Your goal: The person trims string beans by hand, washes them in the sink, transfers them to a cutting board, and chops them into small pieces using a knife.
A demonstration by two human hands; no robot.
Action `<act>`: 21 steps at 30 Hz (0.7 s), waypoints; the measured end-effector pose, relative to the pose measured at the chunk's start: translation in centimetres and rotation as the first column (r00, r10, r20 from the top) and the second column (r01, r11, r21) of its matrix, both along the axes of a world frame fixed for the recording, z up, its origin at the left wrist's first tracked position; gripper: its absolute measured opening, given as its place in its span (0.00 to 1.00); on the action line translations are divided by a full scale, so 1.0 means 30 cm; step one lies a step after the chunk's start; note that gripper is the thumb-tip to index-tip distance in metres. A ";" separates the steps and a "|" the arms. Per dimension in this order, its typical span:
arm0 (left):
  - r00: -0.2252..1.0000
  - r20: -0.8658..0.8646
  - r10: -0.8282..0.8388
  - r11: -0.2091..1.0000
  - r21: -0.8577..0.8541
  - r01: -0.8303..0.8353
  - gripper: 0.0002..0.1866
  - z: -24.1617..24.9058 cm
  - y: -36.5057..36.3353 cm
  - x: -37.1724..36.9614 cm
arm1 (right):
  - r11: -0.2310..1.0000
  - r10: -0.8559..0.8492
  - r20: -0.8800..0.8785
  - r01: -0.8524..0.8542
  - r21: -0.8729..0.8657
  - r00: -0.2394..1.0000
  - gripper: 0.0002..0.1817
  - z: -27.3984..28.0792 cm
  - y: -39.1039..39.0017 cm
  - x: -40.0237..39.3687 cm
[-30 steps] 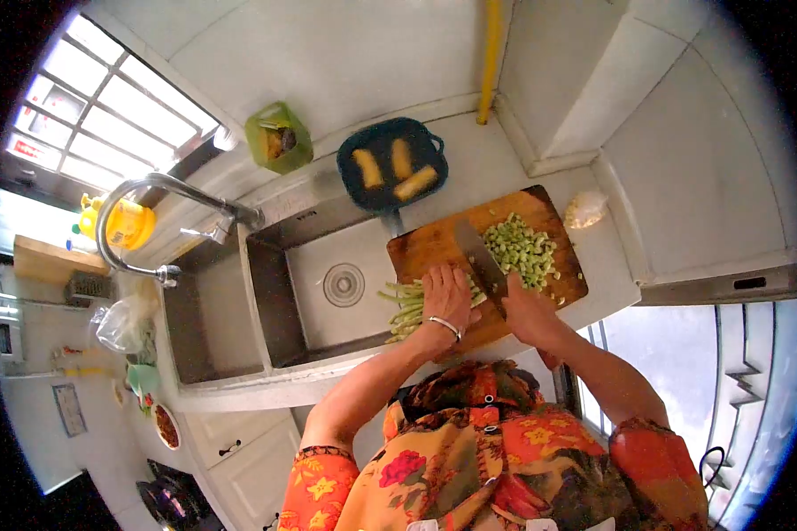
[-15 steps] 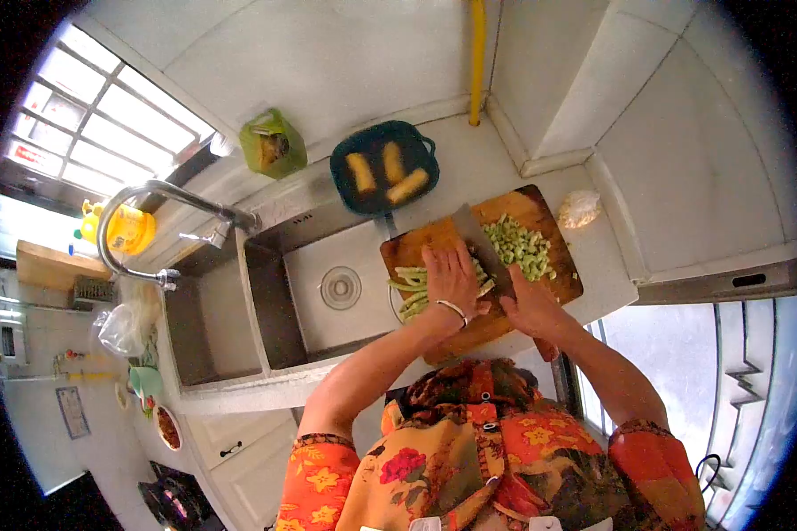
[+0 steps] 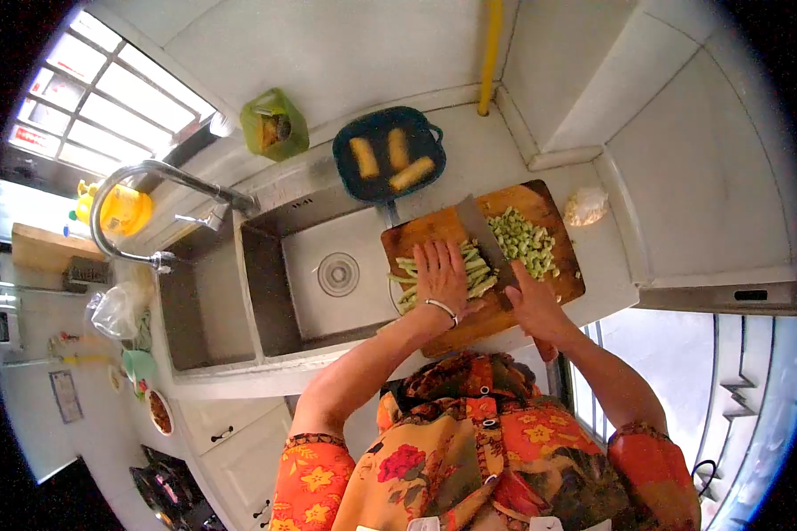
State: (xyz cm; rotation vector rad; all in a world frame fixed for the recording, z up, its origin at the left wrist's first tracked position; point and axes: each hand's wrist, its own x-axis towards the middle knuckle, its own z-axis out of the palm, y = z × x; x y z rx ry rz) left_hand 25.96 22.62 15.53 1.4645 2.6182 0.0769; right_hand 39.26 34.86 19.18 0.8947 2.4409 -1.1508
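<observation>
On the wooden cutting board (image 3: pixel 421 232), long pale-green beans (image 3: pixel 479 271) lie in a bunch under my left hand (image 3: pixel 443 276). Its fingers are stretched out and slightly apart across the beans, their ends sticking out on both sides. My right hand (image 3: pixel 537 311) is closed round a kitchen knife (image 3: pixel 487 241) with a broad grey blade and a brown handle. The blade stands between the bunch and a pile of chopped bean pieces (image 3: pixel 521 241) on the right. Where its edge meets the board is hidden.
A dark square pan (image 3: pixel 356 188) with three yellow pieces stands behind the board. A double steel sink (image 3: pixel 305 329) with a faucet (image 3: pixel 173 165) lies left. A green bag (image 3: pixel 294 133) is at the wall, and a small clear bag (image 3: pixel 586 206) sits right of the board.
My left hand has shifted slightly left along the beans and its fingers have spread, showing more beans beside the blade. The knife has moved a little right. The camera view has shifted slightly.
</observation>
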 end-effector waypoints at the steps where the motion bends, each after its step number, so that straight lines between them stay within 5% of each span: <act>1: 1.000 -0.020 -0.020 0.999 -0.029 0.019 0.60 -0.010 -0.001 -0.001 | 0.998 0.012 -0.020 -0.011 0.058 1.000 0.25 0.006 -0.005 -0.003; 11: 0.999 -0.009 -0.042 0.999 -0.003 0.042 0.53 -0.029 -0.005 -0.007 | 0.956 0.088 0.176 -0.133 0.262 0.980 0.13 0.274 -0.043 0.012; 15: 0.999 0.022 -0.035 0.998 -0.052 0.036 0.52 -0.026 0.004 -0.009 | 0.982 0.071 0.247 -0.110 0.151 0.966 0.12 0.276 -0.053 0.006; 18: 1.000 0.012 -0.021 0.998 -0.065 0.021 0.51 -0.023 0.005 -0.005 | 0.960 0.213 0.178 -0.239 0.146 0.961 0.10 0.221 -0.038 0.007; 21: 1.000 0.000 -0.009 0.995 -0.100 0.009 0.49 -0.013 0.010 -0.005 | 0.967 0.176 0.337 -0.226 0.115 0.925 0.11 0.248 -0.053 -0.048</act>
